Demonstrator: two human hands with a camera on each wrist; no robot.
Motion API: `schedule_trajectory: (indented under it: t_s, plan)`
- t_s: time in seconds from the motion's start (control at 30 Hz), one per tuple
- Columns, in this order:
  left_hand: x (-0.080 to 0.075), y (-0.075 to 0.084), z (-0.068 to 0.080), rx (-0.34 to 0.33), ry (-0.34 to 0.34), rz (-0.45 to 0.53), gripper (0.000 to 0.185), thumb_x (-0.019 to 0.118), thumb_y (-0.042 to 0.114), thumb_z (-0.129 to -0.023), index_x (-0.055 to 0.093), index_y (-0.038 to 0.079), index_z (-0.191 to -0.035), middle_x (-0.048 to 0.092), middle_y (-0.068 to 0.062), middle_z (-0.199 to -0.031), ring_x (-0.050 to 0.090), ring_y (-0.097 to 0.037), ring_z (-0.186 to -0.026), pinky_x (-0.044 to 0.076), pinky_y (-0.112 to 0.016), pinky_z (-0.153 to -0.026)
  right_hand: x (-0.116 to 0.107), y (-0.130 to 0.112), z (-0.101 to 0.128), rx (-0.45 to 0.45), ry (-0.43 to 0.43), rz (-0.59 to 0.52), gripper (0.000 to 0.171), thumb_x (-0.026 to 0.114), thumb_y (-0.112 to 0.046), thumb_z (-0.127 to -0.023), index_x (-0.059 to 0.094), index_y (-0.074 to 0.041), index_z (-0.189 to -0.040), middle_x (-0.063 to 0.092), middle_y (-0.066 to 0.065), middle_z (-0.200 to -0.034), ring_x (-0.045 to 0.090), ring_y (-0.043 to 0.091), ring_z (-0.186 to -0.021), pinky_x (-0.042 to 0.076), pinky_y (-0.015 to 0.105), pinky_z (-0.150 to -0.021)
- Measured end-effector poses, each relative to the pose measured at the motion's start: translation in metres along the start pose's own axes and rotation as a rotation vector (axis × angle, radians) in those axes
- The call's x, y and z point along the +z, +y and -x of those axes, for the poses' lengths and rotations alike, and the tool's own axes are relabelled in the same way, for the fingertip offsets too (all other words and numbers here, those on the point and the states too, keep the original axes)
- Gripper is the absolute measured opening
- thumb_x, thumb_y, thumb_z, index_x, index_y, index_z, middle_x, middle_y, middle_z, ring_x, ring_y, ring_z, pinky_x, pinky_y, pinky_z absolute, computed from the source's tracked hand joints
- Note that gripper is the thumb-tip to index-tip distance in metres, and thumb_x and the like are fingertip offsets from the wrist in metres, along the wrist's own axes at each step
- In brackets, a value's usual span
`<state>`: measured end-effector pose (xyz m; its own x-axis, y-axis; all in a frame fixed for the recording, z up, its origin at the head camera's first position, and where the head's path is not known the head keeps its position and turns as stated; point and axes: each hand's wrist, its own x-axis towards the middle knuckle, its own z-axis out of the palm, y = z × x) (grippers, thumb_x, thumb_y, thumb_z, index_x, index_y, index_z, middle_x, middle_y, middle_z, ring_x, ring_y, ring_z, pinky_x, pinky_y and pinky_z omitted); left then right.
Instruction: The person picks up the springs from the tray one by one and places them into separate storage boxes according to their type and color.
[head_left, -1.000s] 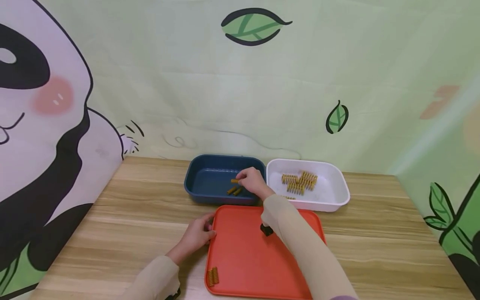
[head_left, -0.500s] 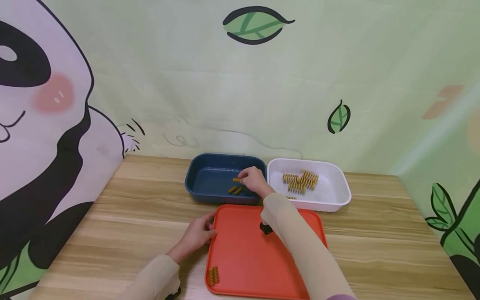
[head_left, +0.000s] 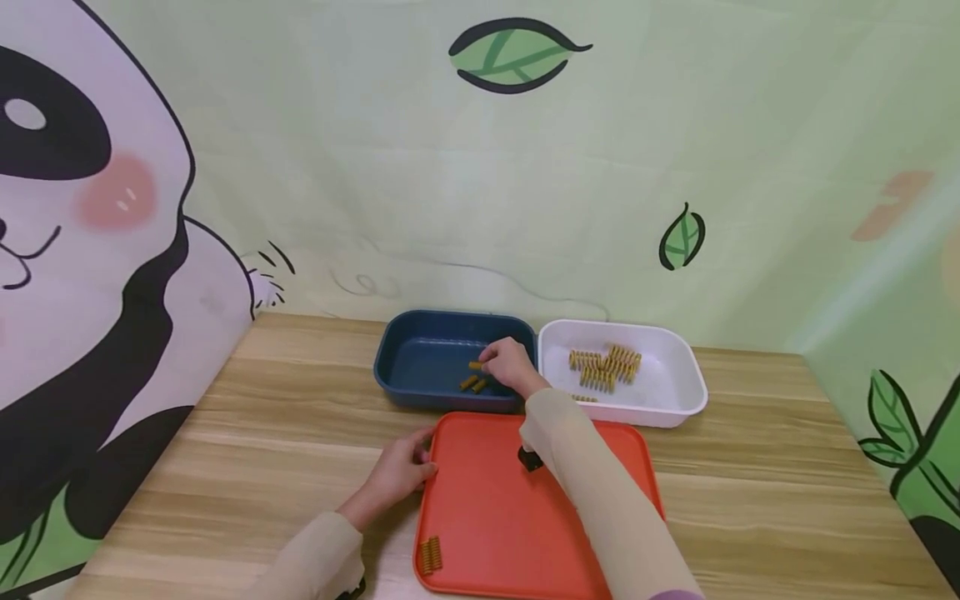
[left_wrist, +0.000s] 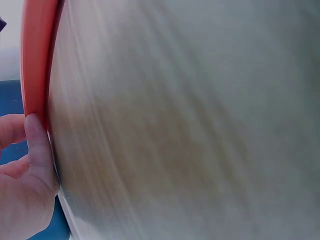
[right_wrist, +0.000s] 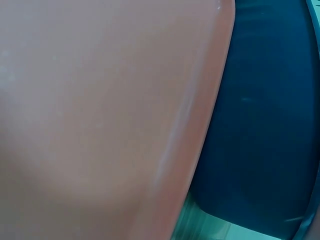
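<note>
My right hand (head_left: 489,364) reaches into the dark blue bin (head_left: 420,360) and pinches a small yellow spring (head_left: 475,365) at its fingertips. Two more small springs (head_left: 473,383) lie on the bin floor just below it. My left hand (head_left: 422,462) grips the left rim of the red tray (head_left: 517,517). In the left wrist view its thumb (left_wrist: 39,145) lies against the tray's rim (left_wrist: 35,70). One larger yellow spring (head_left: 430,554) lies in the tray's near left corner. The right wrist view shows only the red tray (right_wrist: 100,100) and the blue bin (right_wrist: 260,125), not the hand.
A white bin (head_left: 675,375) holding several larger yellow springs (head_left: 603,368) stands against the blue bin's right side. All sit on a wooden table (head_left: 285,433) backed by a green wall cloth with a panda print. Bare wood lies left and right of the tray.
My right hand has stayed over the blue bin with the small spring, dropping only slightly. The left hand has kept its hold on the tray's rim.
</note>
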<state>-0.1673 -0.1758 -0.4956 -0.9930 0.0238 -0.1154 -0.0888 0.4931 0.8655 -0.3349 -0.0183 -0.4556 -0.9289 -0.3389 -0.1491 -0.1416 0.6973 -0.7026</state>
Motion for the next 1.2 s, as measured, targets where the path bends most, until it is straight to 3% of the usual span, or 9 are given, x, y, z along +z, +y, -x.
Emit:
schedule_trajectory:
  t_s: [0.57, 1.2]
  plan:
    - [0.0009, -0.0027, -0.0004, -0.001, -0.008, 0.009, 0.051, 0.059, -0.006, -0.076, 0.044, -0.004, -0.125, 0.049, -0.006, -0.072, 0.046, -0.011, -0.055, 0.047, -0.024, -0.047, 0.006, 0.0004, -0.0008, -0.048, 0.009, 0.096, 0.014, 0.061, -0.008, -0.08, 0.069, -0.005, -0.09, 0.064, 0.009, -0.095, 0.056, 0.021, -0.084, 0.05, 0.028, -0.07]
    - [0.0001, -0.0024, 0.0004, 0.006, -0.006, 0.012, 0.051, 0.058, -0.006, -0.077, 0.044, -0.003, -0.126, 0.048, -0.006, -0.072, 0.045, -0.01, -0.054, 0.046, -0.023, -0.046, 0.0083, -0.0017, -0.002, -0.085, -0.024, 0.173, 0.013, 0.057, -0.006, -0.081, 0.067, -0.005, -0.089, 0.064, 0.008, -0.096, 0.055, 0.02, -0.084, 0.049, 0.03, -0.075]
